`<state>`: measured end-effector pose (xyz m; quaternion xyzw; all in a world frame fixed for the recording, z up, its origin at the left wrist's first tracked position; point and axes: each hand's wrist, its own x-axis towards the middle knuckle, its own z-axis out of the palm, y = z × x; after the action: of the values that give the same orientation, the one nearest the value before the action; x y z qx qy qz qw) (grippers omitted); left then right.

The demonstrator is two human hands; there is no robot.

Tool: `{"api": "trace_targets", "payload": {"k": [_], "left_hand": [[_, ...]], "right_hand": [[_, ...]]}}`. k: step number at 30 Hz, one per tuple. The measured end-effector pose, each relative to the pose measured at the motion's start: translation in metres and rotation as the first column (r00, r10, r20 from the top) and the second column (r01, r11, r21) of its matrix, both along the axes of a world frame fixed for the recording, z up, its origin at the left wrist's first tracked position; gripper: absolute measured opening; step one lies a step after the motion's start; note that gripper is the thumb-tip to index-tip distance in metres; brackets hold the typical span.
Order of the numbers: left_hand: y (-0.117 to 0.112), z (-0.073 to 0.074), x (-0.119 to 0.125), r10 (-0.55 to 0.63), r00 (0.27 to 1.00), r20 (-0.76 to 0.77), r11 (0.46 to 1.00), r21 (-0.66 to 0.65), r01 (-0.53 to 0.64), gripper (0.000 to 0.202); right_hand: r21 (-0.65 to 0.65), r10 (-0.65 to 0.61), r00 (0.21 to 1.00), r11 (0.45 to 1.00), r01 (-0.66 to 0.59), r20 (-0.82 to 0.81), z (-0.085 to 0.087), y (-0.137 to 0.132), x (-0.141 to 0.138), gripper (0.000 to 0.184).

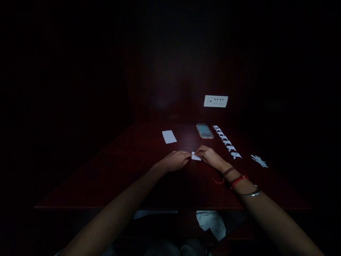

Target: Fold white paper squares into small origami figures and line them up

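Note:
A small white piece of paper (195,156) lies on the dark red table (133,170), pinched between both hands. My left hand (176,160) has its fingers curled and its fingertips at the paper's left edge. My right hand (210,157) has its fingers pressed together on the paper's right side; its wrist wears red and dark bands and a metal bangle. Much of the paper is hidden under the fingers.
A white paper rectangle (169,137) lies further back. A phone (204,131) sits behind the hands, beside a row of several folded white paper pieces (227,142). Another folded white piece (259,161) lies at the right. A white wall socket (215,101) is behind. The room is very dark.

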<state>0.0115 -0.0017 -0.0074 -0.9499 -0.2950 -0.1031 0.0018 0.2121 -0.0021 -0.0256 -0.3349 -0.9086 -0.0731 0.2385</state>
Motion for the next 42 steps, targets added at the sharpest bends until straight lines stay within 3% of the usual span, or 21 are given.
{"api": "trace_targets", "payload": {"k": [4, 9, 20, 28, 34, 42], "left_hand": [[-0.001, -0.004, 0.006, 0.017, 0.999, 0.043, 0.999, 0.032, -0.019, 0.032], [-0.001, -0.007, 0.009, -0.042, 0.999, 0.008, 0.998, 0.038, 0.042, 0.026], [-0.006, -0.001, 0.006, -0.015, 0.999, -0.037, 0.997, 0.075, 0.018, 0.038], [-0.009, 0.004, 0.003, -0.004, 0.998, -0.056, 0.996, 0.087, 0.009, 0.033], [-0.007, 0.001, 0.002, -0.034, 0.997, -0.075, 0.998, 0.051, 0.038, 0.035], [-0.011, 0.006, 0.002, 0.017, 0.997, -0.078, 0.998, -0.055, -0.022, 0.042]], "right_hand": [[0.014, -0.003, 1.000, 1.000, 0.003, 0.024, -0.001, 0.001, 0.000, 0.022], [0.021, -0.006, 1.000, 1.000, 0.005, 0.016, -0.002, 0.001, 0.000, 0.021], [0.006, -0.021, 1.000, 1.000, 0.021, -0.003, -0.003, 0.003, 0.000, 0.019], [0.009, 0.002, 1.000, 1.000, -0.002, -0.024, -0.003, 0.003, -0.001, 0.019], [-0.002, 0.006, 1.000, 1.000, -0.006, -0.030, -0.004, 0.004, -0.001, 0.019], [-0.003, 0.006, 1.000, 1.000, -0.006, -0.027, -0.002, 0.001, -0.001, 0.021]]}}
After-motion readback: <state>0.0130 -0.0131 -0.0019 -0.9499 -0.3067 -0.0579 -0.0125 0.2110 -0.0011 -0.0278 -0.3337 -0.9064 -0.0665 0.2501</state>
